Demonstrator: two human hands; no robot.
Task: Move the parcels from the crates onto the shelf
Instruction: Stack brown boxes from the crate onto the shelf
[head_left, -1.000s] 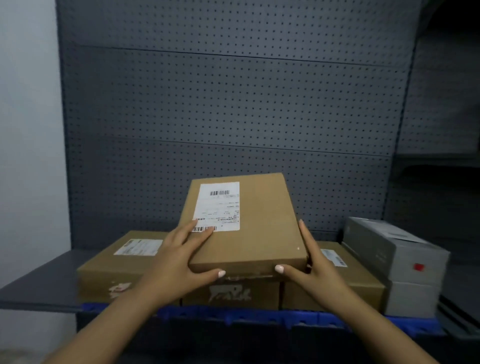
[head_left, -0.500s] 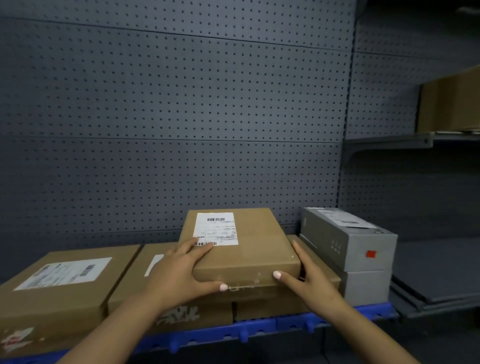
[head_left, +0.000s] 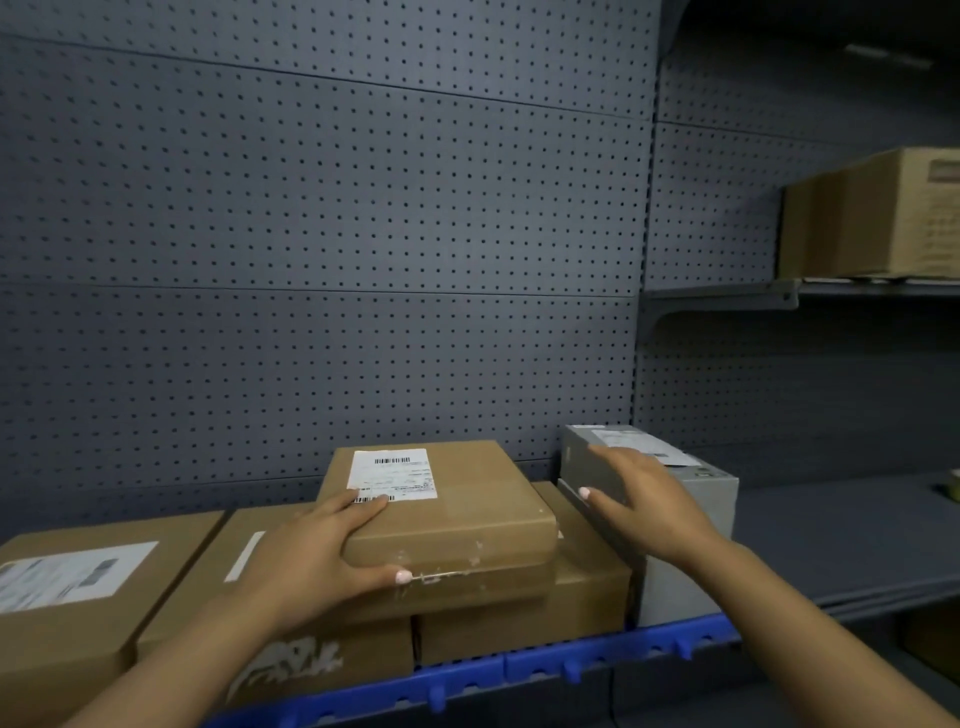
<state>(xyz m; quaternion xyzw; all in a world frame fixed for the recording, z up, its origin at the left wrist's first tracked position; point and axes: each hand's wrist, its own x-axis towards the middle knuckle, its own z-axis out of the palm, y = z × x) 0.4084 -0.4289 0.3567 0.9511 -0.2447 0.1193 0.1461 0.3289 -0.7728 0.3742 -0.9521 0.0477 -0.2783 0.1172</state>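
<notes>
A flat brown parcel (head_left: 457, 509) with a white label lies on top of the brown boxes on the shelf. My left hand (head_left: 317, 556) grips its near left corner, fingers on top and thumb on the front face. My right hand (head_left: 644, 504) hovers with spread fingers in front of the grey box (head_left: 696, 551) to the right, off the parcel. Under the parcel sit two brown boxes (head_left: 524, 618), and a third brown box (head_left: 67, 597) lies at the far left.
The blue shelf edge (head_left: 571, 660) runs along the front. A grey pegboard wall (head_left: 322, 260) backs the shelf. To the right is a dark shelf surface (head_left: 841, 540), and above it a higher shelf (head_left: 810, 291) carries a brown carton (head_left: 883, 213).
My right hand has let go of the parcel's right edge and moved right toward the grey box. The view has shifted further right. My left hand still holds the parcel.
</notes>
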